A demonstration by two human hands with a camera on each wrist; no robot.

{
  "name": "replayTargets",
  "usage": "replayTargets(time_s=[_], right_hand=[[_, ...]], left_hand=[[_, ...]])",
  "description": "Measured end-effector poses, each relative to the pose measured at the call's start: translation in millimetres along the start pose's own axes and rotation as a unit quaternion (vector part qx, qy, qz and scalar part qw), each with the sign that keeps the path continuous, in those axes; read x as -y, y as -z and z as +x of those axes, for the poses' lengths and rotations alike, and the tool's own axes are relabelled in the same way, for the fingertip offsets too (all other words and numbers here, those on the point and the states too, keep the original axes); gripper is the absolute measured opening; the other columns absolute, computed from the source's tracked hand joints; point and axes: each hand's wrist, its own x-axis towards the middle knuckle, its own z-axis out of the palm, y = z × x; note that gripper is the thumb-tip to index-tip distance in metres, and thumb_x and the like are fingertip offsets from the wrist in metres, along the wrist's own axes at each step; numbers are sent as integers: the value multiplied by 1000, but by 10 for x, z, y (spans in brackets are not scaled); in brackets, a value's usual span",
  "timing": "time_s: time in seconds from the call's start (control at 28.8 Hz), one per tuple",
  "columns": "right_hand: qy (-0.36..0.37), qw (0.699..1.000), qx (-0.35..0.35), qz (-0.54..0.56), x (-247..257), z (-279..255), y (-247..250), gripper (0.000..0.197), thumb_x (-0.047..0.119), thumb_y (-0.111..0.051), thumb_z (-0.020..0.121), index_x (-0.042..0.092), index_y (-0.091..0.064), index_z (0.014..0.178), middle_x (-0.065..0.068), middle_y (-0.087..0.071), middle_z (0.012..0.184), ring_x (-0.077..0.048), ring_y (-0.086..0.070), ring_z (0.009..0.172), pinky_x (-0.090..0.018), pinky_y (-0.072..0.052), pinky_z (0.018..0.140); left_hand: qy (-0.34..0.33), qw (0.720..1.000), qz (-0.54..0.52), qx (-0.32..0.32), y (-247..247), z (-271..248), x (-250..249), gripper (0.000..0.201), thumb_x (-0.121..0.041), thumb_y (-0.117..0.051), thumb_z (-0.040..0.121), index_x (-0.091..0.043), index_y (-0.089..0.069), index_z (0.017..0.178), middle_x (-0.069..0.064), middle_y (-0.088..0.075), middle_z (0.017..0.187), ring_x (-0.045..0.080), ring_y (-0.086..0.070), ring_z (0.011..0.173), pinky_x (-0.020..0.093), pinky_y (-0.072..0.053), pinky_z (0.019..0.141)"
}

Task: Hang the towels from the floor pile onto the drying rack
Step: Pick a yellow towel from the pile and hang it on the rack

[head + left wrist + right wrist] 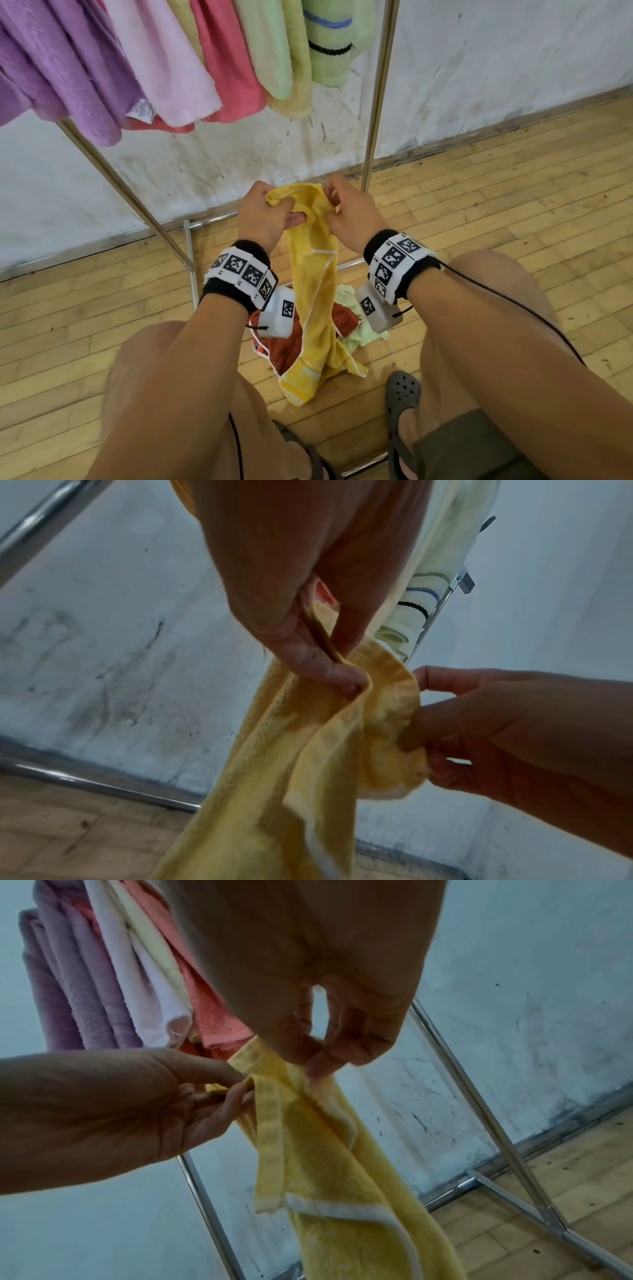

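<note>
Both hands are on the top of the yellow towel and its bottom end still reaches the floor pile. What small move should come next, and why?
Probably draw the hands apart along the top edge. The left hand and right hand pinch the yellow towel close together, so it hangs bunched in a narrow rope. Spreading it first should let it drape flat over the drying rack.

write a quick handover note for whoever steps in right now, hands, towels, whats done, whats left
Left hand: pinches the top edge of the yellow towel.
Right hand: pinches the same edge, close beside the left.
The yellow towel hangs bunched between the hands, its lower end on the floor pile, where a rust-red towel and a light green towel lie.
Done: purple, pink, coral and pale green towels hang on the drying rack.
Left: spread and hang the yellow one, then the pile.
</note>
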Motion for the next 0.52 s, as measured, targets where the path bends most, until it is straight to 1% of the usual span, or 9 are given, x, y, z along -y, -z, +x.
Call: replayTargets(time_s=[0.03,0.1,0.17,0.21,0.24,0.35,0.42,0.49,0.52], right_hand=[[-6,1000,-16,-4,0,1,26,24,-2,-52,81,17,-50,96,-5,-64,87,-26,-63,78,-39,-55,71],[-31,999,-39,8,-16,12,47,21,0,-53,82,20,-56,88,1,-64,85,-21,-61,82,-36,-54,77],[-41,998,-8,42,-8,12,27,15,7,-60,83,22,-59,86,9,-60,82,-17,-60,81,-38,-54,81],[-42,997,23,57,5,3,8,11,13,-64,83,21,-59,87,10,-58,81,-16,-59,79,-38,-54,80],[-44,996,50,62,29,-12,-7,13,19,-68,82,19,-57,90,9,-57,81,-15,-56,77,-36,-54,76],[-40,996,67,33,21,-22,-55,34,37,-74,81,14,-53,95,5,-56,82,-13,-53,74,-28,-44,64],[-31,998,53,-7,13,-28,-54,33,41,-69,82,13,-56,97,2,-62,84,-16,-59,77,-32,-49,67],[-27,998,45,-37,3,-18,-35,21,34,-60,85,14,-58,92,-1,-64,81,-22,-61,78,-38,-53,70],[-31,998,46,-38,5,-7,-16,16,30,-58,84,14,-59,89,-2,-64,79,-23,-61,77,-40,-53,71]], left_hand=[[-1,1000,-7,-4,4,0,-14,16,1,-60,90,-9,-49,94,17,-62,87,19,-72,61,27,-59,63],[3,1000,-22,-9,-3,-2,-34,15,2,-58,91,-8,-49,98,16,-63,87,18,-72,60,25,-59,62],[12,999,-31,-10,-22,-10,-47,13,1,-57,92,-7,-50,99,15,-67,88,17,-73,63,25,-59,64],[17,999,-35,-10,-36,-13,-47,13,1,-57,92,-7,-50,99,16,-68,89,18,-73,65,26,-60,65],[20,999,-38,-10,-43,-13,-43,13,0,-57,92,-7,-49,98,16,-68,89,19,-74,66,27,-61,67],[9,999,-44,20,-52,-38,-68,18,0,-62,91,-9,-47,89,18,-70,84,25,-75,71,30,-61,68],[-12,998,-25,55,-53,-64,-104,21,-4,-68,89,-9,-48,85,13,-73,77,27,-74,72,30,-61,66],[-26,998,11,60,-39,-63,-121,20,-9,-73,86,-11,-54,80,6,-72,69,20,-71,64,25,-57,60],[-34,998,25,51,-21,-45,-112,19,-11,-75,84,-13,-58,78,4,-68,65,18,-65,58,24,-53,57]])
